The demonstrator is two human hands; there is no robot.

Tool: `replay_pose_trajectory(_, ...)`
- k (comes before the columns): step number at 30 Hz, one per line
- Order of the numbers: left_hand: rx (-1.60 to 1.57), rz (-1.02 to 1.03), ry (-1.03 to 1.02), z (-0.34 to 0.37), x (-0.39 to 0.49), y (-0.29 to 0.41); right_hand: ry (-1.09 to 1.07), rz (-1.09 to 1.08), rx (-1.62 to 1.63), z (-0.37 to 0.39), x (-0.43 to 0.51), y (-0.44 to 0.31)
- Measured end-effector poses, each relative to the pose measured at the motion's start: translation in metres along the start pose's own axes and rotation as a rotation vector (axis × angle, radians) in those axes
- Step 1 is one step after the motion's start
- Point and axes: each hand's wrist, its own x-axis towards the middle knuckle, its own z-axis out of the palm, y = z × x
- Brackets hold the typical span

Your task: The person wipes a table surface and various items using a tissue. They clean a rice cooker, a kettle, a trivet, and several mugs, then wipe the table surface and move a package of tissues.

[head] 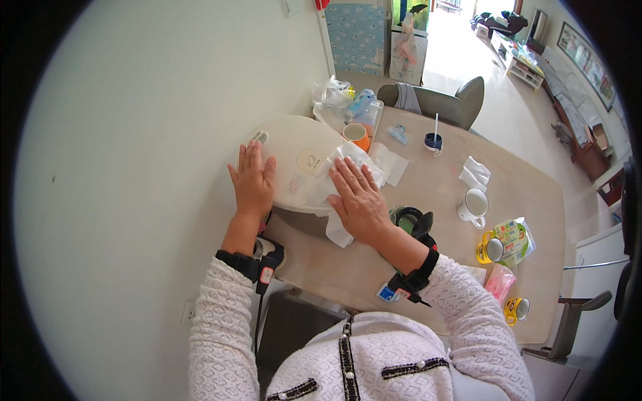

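Observation:
A large cream plastic domed lid (286, 145), oval with a round emblem on top, stands on the table near the wall. My left hand (253, 175) rests flat with spread fingers on its left edge, beside a small oval button. My right hand (357, 198) lies flat on a white paper tissue (323, 183), pressing it against the right part of the lid. Whatever is under that palm is hidden. More white tissue (391, 163) lies on the table just right of the lid, and another piece (338, 230) hangs below it.
An orange mug (355, 135) stands in a clear tray (326, 116) holding plastic bags. Rightward are a dark blue cup with a straw (433, 142), a white mug (473, 206), yellow mugs (489, 249) and a pink packet (500, 282). A black-handled item (424, 224) lies beside my right forearm.

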Motion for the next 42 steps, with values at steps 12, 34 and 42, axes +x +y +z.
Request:
replay_pose_trajectory(12,0.022,0.047,0.01,0.002,-0.002,0.002,-0.083,0.281,0.467,0.013,0.052,0.045)
replay_pose_trajectory(34,-0.01,0.049,-0.015,-0.007,-0.004,0.014,-0.711,0.837,1.345,0.062,0.148,0.118)
replay_pose_trajectory(42,-0.015,0.041,-0.056,-0.009,-0.004,0.014,-0.76,0.775,1.612,0.066,0.143,0.118)
